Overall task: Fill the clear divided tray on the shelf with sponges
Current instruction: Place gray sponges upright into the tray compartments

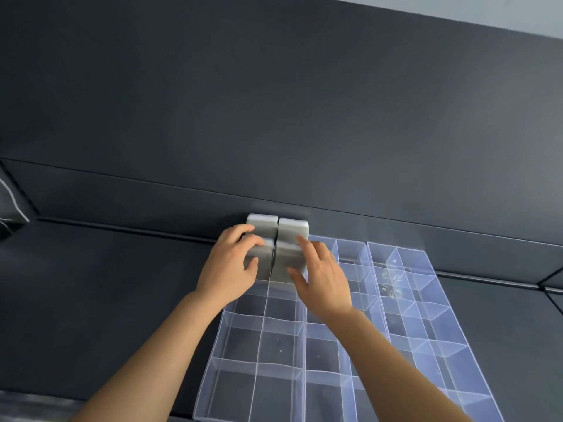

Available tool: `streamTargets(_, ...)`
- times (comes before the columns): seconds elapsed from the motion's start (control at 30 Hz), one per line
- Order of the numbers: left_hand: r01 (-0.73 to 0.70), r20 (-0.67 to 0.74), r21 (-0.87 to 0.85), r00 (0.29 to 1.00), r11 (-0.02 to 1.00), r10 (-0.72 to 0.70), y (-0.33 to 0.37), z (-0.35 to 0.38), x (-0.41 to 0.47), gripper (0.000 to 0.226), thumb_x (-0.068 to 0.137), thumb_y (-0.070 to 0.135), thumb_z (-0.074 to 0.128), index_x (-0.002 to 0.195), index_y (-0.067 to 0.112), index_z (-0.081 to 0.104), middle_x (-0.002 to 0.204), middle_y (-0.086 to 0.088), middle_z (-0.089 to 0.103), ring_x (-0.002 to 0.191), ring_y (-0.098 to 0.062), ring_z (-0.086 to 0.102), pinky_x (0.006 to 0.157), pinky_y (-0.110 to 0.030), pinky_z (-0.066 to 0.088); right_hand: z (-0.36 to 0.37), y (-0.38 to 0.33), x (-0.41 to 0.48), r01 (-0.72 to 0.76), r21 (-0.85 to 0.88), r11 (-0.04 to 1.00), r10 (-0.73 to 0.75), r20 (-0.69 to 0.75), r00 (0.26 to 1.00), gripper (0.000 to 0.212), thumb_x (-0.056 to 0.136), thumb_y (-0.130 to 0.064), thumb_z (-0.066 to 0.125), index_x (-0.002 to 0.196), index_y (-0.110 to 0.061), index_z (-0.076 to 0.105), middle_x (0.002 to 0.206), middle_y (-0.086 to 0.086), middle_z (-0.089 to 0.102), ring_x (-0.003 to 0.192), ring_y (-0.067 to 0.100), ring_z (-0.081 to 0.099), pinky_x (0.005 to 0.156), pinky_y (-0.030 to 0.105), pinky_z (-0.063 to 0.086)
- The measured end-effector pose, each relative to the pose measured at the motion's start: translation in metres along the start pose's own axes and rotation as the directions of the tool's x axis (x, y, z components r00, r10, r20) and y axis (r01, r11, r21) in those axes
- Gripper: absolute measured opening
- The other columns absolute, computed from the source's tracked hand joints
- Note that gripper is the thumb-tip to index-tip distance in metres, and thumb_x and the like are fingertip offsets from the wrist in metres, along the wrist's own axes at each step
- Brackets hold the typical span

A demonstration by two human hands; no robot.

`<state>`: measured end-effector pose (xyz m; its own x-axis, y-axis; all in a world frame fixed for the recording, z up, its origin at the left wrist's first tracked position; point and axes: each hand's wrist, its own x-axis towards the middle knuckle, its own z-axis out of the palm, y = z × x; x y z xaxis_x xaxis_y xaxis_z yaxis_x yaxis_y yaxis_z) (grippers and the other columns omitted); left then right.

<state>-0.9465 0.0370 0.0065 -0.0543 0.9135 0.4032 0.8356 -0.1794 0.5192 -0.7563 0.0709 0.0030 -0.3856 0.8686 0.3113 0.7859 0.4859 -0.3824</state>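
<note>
A clear divided tray (pixel 243 363) lies on the dark shelf, running from the back wall toward me. Several grey-white sponges stand upright in its far left compartments: two at the back (pixel 262 223) (pixel 293 229) and two in front of them. My left hand (pixel 231 266) curls its fingers and thumb round the front left sponge (pixel 264 263). My right hand (pixel 323 275) holds the front right sponge (pixel 288 257), fingers along its right side and thumb on its near face. The nearer compartments hold nothing.
Further clear divided trays (pixel 426 303) lie side by side to the right of the first one. The dark back wall (pixel 274 117) rises directly behind the sponges. The dark shelf surface (pixel 106 300) extends to the left.
</note>
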Motion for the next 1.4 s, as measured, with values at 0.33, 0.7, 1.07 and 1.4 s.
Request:
streamTargets(0.33, -0.213, -0.009, 0.253, 0.975, 0.944, 0.222, 0.075, 0.009, 0.006, 0.030, 0.072, 0.013, 0.073, 0.101, 0.015, 0.068, 0.111, -0.001, 0.064, 0.114, -0.025, 0.055, 0.093, -0.042, 0.044, -0.041, 0.032, -0.039, -0.026, -0.117, 0.993, 0.008, -0.157, 0.988, 0.053, 0.082, -0.029, 0.071, 0.128, -0.013, 0.051, 0.110, 0.006, 0.060, 0.094, 0.030, 0.058, 0.078, 0.041, 0.052)
streamTargets(0.7, -0.467, 0.215, 0.298, 0.883, 0.832, 0.418, 0.223, 0.101, -0.023, 0.029, 0.056, 0.006, 0.077, 0.082, 0.016, 0.070, 0.086, 0.001, 0.065, 0.090, -0.024, 0.060, 0.075, -0.034, 0.052, -0.151, 0.139, -0.173, -0.344, -0.254, 0.904, 0.300, -0.198, 0.933, 0.045, 0.082, -0.028, 0.070, 0.123, -0.013, 0.057, 0.112, 0.008, 0.062, 0.100, 0.033, 0.057, 0.080, 0.041, 0.047)
streamTargets(1.07, -0.600, 0.287, 0.153, 0.787, 0.785, 0.546, 0.387, 0.189, -0.084, 0.028, 0.057, 0.011, 0.083, 0.081, 0.015, 0.069, 0.081, 0.001, 0.065, 0.083, -0.024, 0.062, 0.062, -0.033, 0.053, -0.242, 0.249, -0.342, -0.618, -0.283, 0.733, 0.590, -0.186, 0.786, 0.047, 0.093, -0.039, 0.052, 0.135, -0.023, 0.041, 0.131, 0.000, 0.048, 0.121, 0.023, 0.043, 0.100, 0.034, 0.038)
streamTargets(1.4, -0.700, 0.384, 0.031, 0.668, 0.714, 0.638, 0.494, 0.272, -0.119, 0.026, 0.062, 0.015, 0.081, 0.085, 0.017, 0.069, 0.084, 0.003, 0.065, 0.088, -0.021, 0.062, 0.065, -0.033, 0.052, -0.292, 0.319, -0.437, -0.751, -0.284, 0.596, 0.723, -0.216, 0.656, 0.052, 0.091, -0.045, 0.054, 0.137, -0.027, 0.039, 0.132, -0.002, 0.048, 0.125, 0.021, 0.042, 0.103, 0.035, 0.037)
